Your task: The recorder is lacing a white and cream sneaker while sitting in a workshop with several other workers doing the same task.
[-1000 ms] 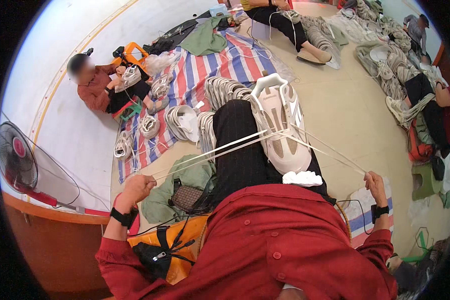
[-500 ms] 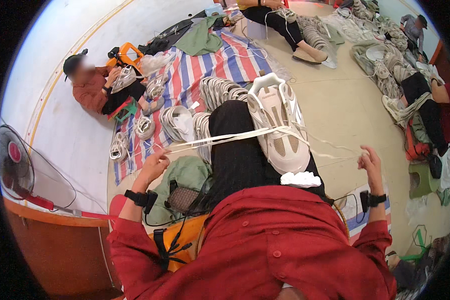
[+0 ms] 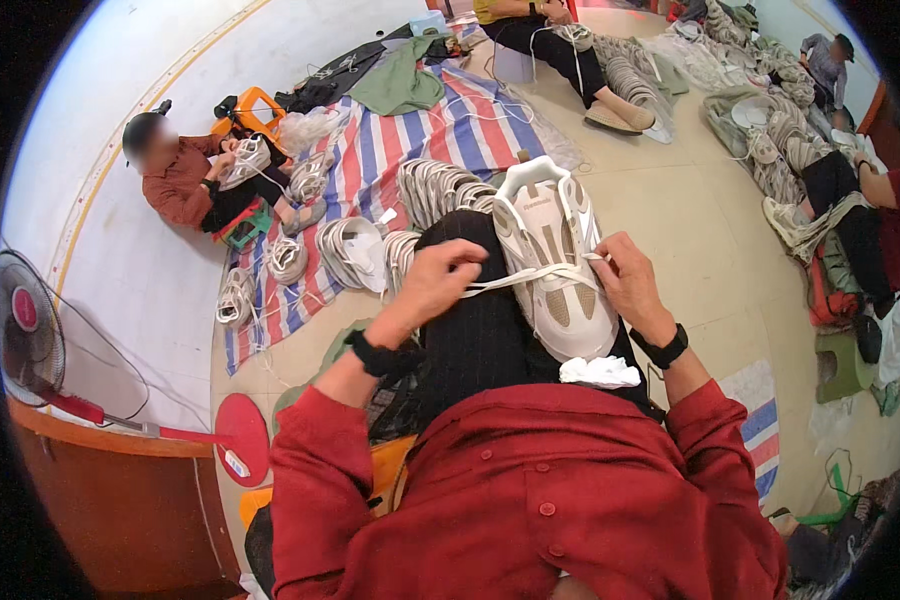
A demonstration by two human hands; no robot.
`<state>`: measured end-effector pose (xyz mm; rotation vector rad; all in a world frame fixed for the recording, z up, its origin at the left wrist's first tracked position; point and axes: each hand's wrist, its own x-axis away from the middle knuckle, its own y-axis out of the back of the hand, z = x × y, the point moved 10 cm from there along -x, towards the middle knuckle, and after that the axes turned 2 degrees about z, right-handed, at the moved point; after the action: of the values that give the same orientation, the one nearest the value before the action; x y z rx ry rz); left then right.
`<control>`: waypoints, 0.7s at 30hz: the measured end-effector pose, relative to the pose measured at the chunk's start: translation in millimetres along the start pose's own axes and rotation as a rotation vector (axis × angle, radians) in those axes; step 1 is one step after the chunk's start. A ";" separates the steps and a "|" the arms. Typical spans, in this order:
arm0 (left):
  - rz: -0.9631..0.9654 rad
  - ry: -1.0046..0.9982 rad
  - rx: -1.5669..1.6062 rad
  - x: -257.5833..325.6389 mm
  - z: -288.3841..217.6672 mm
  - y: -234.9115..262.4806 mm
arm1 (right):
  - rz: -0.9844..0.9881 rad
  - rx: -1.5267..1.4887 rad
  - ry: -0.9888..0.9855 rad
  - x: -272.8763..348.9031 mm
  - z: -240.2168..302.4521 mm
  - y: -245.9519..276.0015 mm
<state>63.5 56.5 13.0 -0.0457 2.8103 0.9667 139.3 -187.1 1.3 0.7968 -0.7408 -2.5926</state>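
A beige and grey sneaker upper (image 3: 540, 210) rests on my black-trousered lap, its rounded toe toward my body. Flat white shoelace (image 3: 540, 272) crosses its front and runs out to both sides. My right hand (image 3: 630, 290) is closed at the upper's right edge, pinching the lace between thumb and forefinger. Just left of the upper, my left hand (image 3: 438, 285) is curled with the other stretch of lace at its fingers; the exact grip is partly hidden. A crumpled white wad (image 3: 598, 372) lies by the toe.
Stacked uppers (image 3: 440, 185) stand beyond my knee on a striped sheet (image 3: 410, 130). A co-worker (image 3: 180, 180) sits at the left with an upper; other people sit farther off. A fan (image 3: 30, 315) stands at the left, a green stool (image 3: 840, 365) at the right.
Both hands have come inward from wide apart to the two sides of the upper. The lace that was stretched out sideways is now drawn in close over it.
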 end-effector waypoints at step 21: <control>0.489 0.353 0.396 48.3 -6.8 -53.8 | 0.179 -0.043 0.108 55.7 38.7 50.7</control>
<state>19.4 11.1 -22.7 0.6006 3.3721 0.4848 80.1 -238.3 33.8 0.8108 -0.6887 -2.3789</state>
